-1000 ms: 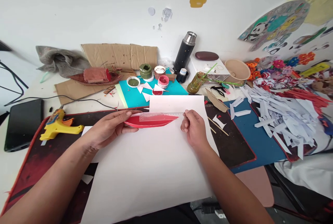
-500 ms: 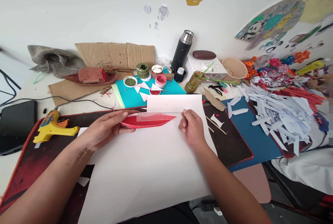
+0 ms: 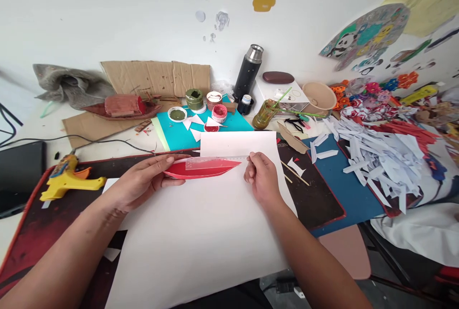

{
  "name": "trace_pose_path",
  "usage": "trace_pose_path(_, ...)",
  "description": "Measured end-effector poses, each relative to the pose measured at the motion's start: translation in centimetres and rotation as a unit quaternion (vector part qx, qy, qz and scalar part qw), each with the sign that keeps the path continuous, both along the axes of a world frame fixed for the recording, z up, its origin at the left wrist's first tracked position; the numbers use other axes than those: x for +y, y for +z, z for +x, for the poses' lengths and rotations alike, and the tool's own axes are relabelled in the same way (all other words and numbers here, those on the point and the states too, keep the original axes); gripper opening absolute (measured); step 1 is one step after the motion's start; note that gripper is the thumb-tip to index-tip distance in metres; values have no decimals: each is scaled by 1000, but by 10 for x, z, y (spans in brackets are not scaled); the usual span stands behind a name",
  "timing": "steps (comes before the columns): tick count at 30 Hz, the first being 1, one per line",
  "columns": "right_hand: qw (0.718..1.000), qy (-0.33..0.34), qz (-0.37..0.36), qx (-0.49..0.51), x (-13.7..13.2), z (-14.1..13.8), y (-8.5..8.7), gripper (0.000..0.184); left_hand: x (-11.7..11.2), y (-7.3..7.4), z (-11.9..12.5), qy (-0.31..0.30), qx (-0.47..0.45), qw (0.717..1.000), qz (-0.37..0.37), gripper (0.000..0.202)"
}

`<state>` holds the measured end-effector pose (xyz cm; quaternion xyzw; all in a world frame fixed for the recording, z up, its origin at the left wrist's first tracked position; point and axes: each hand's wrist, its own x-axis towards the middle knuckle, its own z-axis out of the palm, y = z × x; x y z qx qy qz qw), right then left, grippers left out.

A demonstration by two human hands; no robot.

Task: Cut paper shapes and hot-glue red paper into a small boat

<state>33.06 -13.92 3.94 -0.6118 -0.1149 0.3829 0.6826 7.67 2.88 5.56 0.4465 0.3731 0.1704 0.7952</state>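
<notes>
My left hand (image 3: 152, 175) is closed around the left end of a red boat-shaped piece (image 3: 201, 170), thumb above and fingers below. Along its upper edge lies a clear ruler (image 3: 215, 160) with small markings. My right hand (image 3: 261, 175) pinches the ruler's right end between thumb and fingertips, just beyond the pointed tip of the red piece. The ruler's left end is hard to make out near my left thumb. Both are held above a large white paper sheet (image 3: 201, 232).
A yellow glue gun (image 3: 70, 184) lies at left. Behind are paint pots (image 3: 194, 99) on a teal sheet (image 3: 168, 129), a black thermos (image 3: 248, 72), a brown model boat (image 3: 122, 108) and a jar with brushes (image 3: 265, 115). Folded white paper strips (image 3: 380, 156) are heaped at right.
The camera view has shifted slightly, so everything sits a little further left in the picture. Both hands keep their hold on the red piece and the ruler, with hardly any movement.
</notes>
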Motion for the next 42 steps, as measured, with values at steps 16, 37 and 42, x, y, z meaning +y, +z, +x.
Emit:
trace_pose_path(16, 1000, -3, 0, -1, 0, -1, 0, 39, 0, -1, -2, -11, 2, 1000, 0, 48)
trace_pose_path(37, 1000, -4, -2, 3, 1, -1, 0, 37, 0, -1, 0, -2, -1, 1000, -9, 51)
trace_pose_path(42, 1000, -4, -3, 0, 1, -2, -1, 38, 0, -2, 1, -8, -3, 1000, -9, 52)
